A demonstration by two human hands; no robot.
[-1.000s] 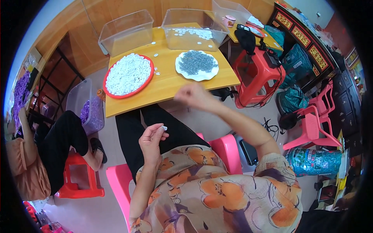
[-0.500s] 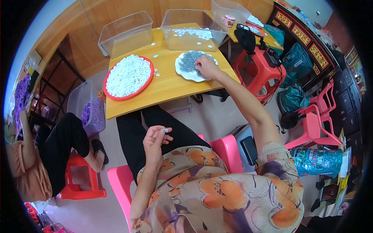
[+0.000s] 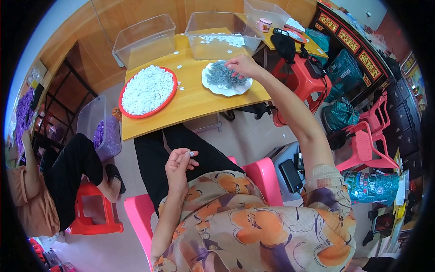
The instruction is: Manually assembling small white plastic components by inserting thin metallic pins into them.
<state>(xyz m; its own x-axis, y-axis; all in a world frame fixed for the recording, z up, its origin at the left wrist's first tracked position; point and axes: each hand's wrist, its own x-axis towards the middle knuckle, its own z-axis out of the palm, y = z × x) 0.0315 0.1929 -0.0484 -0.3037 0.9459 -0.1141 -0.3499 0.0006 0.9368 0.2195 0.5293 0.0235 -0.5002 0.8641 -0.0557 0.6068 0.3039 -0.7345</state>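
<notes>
My left hand point(image 3: 177, 164), raised over my lap, pinches a small white plastic piece point(image 3: 191, 153) between thumb and fingertips. Out over the table, my right hand point(image 3: 243, 67) hovers at the far right of a white wavy-rimmed plate point(image 3: 232, 91). A heap of thin grey metal pieces point(image 3: 221, 76) fills that plate. The right fingers are drawn together in a pinch; what is between them is too fine to make out. To the left of the plate, a round red tray point(image 3: 170, 99) bears a large pile of small white plastic pieces point(image 3: 147, 89).
Two clear plastic bins point(image 3: 144, 38) stand along the table's point(image 3: 192, 97) far edge, the right one holding white pieces. A few loose white pieces lie between tray and plate. A red stool point(image 3: 301, 84) is at the right; another person point(image 3: 68, 177) sits at the left.
My right hand has lifted from the heap of metal pieces and shifted slightly up, to the plate's far right. The left hand keeps its pinch on the white piece, almost unmoved.
</notes>
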